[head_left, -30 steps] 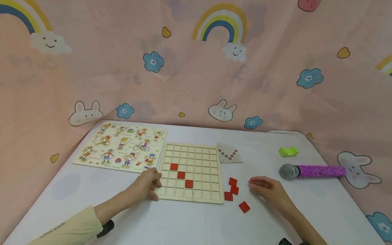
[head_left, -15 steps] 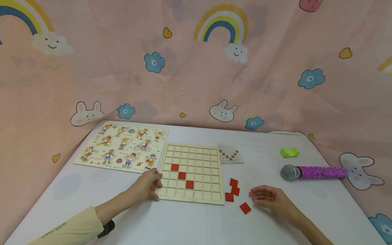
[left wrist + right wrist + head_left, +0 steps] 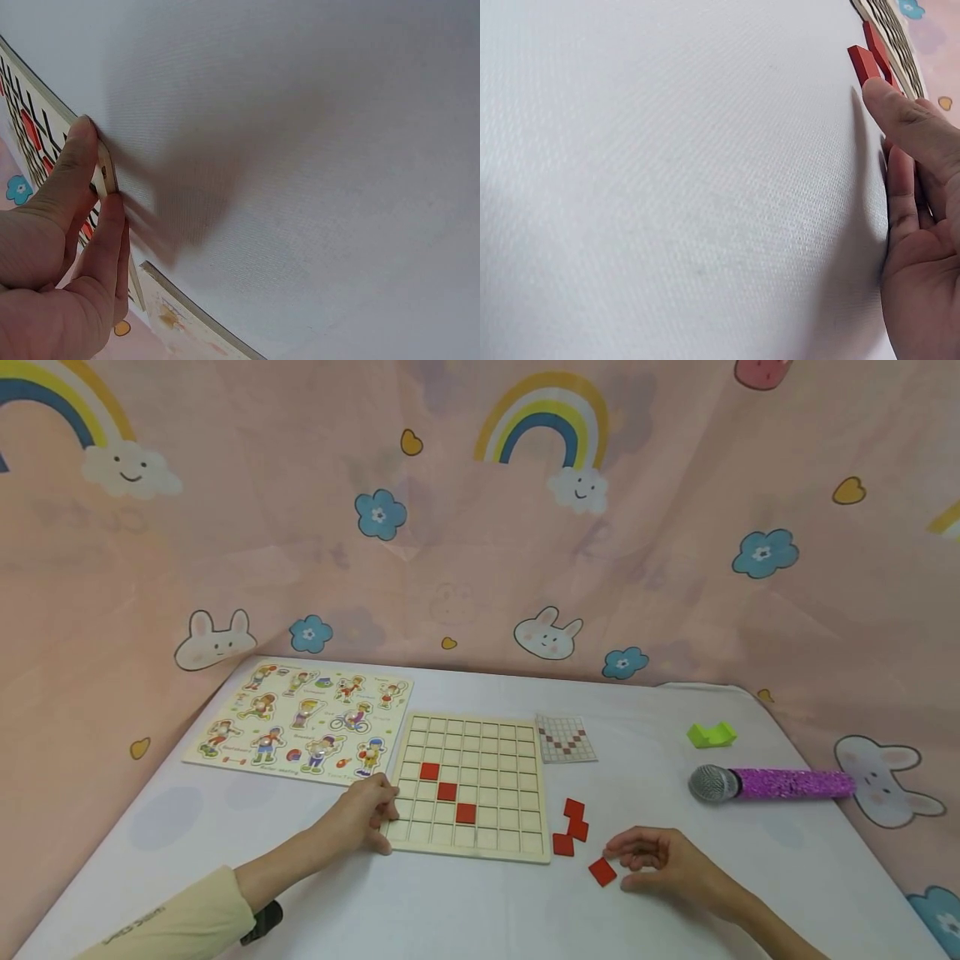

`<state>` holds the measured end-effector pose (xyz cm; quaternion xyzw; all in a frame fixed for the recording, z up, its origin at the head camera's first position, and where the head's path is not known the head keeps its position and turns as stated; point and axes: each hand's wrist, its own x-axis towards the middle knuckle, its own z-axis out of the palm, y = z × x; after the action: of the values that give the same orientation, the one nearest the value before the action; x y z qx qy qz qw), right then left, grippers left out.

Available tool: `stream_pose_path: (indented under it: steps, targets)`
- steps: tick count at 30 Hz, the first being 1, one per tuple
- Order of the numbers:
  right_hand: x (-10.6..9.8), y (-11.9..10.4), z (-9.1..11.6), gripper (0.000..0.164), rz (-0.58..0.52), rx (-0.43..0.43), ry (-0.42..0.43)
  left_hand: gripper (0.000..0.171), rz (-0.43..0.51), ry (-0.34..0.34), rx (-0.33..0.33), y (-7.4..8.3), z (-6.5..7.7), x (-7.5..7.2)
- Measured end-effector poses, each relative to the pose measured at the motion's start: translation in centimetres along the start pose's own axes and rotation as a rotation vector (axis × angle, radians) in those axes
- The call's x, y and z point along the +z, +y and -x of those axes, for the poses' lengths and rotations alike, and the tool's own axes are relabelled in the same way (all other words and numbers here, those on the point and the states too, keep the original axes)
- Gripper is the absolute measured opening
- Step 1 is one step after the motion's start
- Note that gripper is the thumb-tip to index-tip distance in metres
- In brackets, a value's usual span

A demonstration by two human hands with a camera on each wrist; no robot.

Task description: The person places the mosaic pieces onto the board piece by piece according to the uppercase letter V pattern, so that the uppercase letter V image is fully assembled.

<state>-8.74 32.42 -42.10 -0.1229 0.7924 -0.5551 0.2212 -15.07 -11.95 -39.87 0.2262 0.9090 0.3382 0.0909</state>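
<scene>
A pale wooden grid board lies flat in the middle of the table, with three red square tiles set in a diagonal on it. My left hand holds the board's near left corner, its thumb on one edge and fingers on the other, as the left wrist view shows with the board edge. My right hand hovers at a loose red tile, its forefinger at the tile's far side and thumb to the right. Whether they touch it, I cannot tell. Several more red tiles lie between board and hand.
A small pattern card with a V of red squares lies right of the board. To the left is a picture puzzle board. A purple microphone and a green curved block lie at the right.
My right hand has come down and nearer, to the loose red tile, its thumb and fingers spreading apart. The left hand stays at the board's corner.
</scene>
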Motion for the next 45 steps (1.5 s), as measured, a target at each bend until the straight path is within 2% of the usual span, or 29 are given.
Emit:
stream_pose_path:
  steps: [10, 18, 26, 41, 45]
  targets:
    - [0.38, 0.08, -0.4, 0.043, 0.073, -0.047, -0.019, 0.037, 0.017, 0.002, -0.012, 0.1, 0.13, 0.03]
    - [0.53, 0.22, -0.52, 0.033, 0.148, -0.152, 0.008, 0.036, 0.064, -0.007, -0.007, 0.13, 0.23, -0.16]
    - [0.57, -0.21, -0.31, 0.036, 0.176, -0.093, 0.071, 0.035, 0.079, -0.014, -0.004, 0.12, 0.28, -0.26]
    - [0.21, 0.24, -0.16, 0.053, -0.081, 0.064, 0.163, 0.037, 0.043, -0.011, -0.043, 0.25, 0.04, -0.08]
    - [0.24, 0.58, -0.19, 0.052, -0.113, 0.047, 0.192, 0.036, 0.046, -0.007, -0.048, 0.18, 0.05, -0.01]
